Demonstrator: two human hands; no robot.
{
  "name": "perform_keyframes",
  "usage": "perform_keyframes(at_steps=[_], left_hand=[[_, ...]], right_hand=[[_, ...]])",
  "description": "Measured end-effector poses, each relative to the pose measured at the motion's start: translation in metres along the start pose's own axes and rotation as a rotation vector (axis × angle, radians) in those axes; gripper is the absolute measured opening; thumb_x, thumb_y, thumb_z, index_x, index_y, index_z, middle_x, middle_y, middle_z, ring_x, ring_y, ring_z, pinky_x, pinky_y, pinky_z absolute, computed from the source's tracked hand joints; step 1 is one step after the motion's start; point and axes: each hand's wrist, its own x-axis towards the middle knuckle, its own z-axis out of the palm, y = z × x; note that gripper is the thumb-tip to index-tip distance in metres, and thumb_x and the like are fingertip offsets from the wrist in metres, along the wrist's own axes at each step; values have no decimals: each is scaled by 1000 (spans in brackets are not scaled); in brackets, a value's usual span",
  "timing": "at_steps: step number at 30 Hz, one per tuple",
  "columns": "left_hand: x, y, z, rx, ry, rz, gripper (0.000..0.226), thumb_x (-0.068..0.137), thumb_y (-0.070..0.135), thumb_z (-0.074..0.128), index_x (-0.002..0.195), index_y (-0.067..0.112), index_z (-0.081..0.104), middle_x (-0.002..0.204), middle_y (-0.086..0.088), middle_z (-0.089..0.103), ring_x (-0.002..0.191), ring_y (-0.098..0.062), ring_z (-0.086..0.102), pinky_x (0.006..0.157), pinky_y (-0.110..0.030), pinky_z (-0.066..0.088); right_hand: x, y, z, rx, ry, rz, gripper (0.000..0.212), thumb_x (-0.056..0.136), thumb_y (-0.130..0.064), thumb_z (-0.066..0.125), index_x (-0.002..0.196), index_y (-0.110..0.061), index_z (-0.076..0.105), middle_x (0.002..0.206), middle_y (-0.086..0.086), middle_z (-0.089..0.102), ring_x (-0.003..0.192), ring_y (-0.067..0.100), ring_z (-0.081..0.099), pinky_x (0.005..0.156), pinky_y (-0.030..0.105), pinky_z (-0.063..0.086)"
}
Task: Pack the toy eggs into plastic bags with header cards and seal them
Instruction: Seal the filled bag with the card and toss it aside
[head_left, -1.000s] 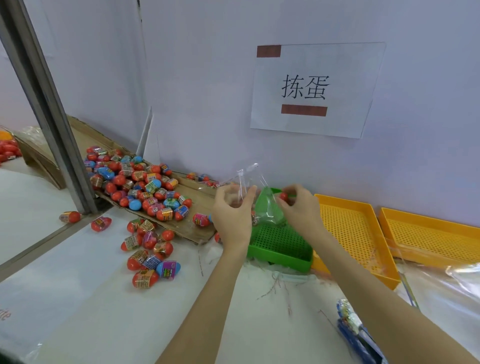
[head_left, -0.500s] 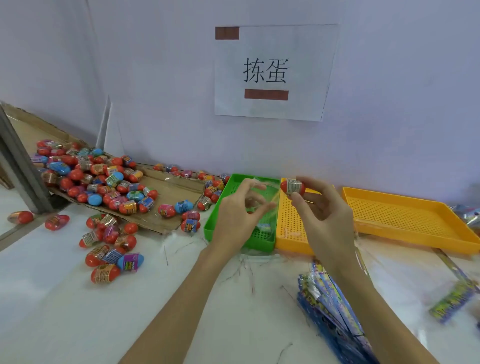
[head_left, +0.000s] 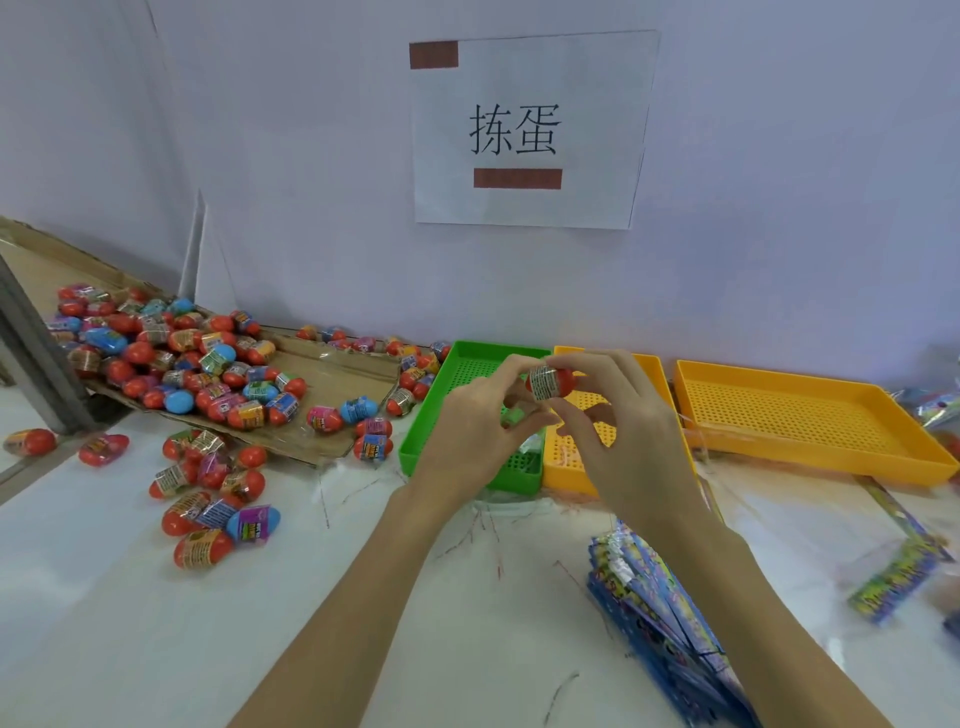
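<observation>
While pinched: one egg (head_left: 550, 382), two hands (head_left: 561, 441).

packing workshop | sorting trays (head_left: 810, 415) | toy egg pile (head_left: 171, 358) | wall station sign (head_left: 530, 130)

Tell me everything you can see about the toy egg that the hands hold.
The toy egg is red-orange and looks like plastic, with a printed label band around its left part. It lies sideways in the air above the green tray and yellow tray. The right hand pinches it; the left hand touches its left end.
</observation>
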Motion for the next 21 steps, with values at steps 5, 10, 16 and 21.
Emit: perform_keyframes(at_steps=[5, 10, 16, 21], left_hand=[[1, 3, -3, -21, 25, -9, 46, 87, 25, 82, 127, 13, 65, 87, 4, 73, 81, -9, 65, 74, -22, 53], [0, 4, -7, 7, -57, 10, 52, 85, 28, 84, 130, 11, 64, 90, 3, 76, 84, -13, 72, 82, -35, 60], [1, 6, -9, 91, -86, 69, 51, 89, 28, 80, 132, 7, 63, 95, -4, 75, 86, -21, 71, 77, -39, 61], [4, 10, -12, 30, -87, 42, 55, 89, 20, 80, 138, 7, 60, 94, -5, 77, 83, -16, 73, 79, -30, 59]], right_hand=[[-1, 0, 1, -80, -62, -18, 31, 100, -11, 64, 130, -8, 63, 123, 8, 58, 95, 16, 64, 75, 22, 58], [-1, 12, -5, -130, -121, 40, 35, 97, -4, 67, 131, -12, 65, 123, 8, 57, 91, 14, 61, 75, 29, 60], [-1, 11, -6, -111, -96, -28, 33, 93, 1, 71, 123, -10, 72, 126, 9, 61, 106, 13, 60, 83, 16, 57], [-1, 10, -2, -72, -18, -50, 34, 96, -1, 67, 129, -10, 67, 127, 6, 59, 110, 5, 55, 87, 12, 54]])
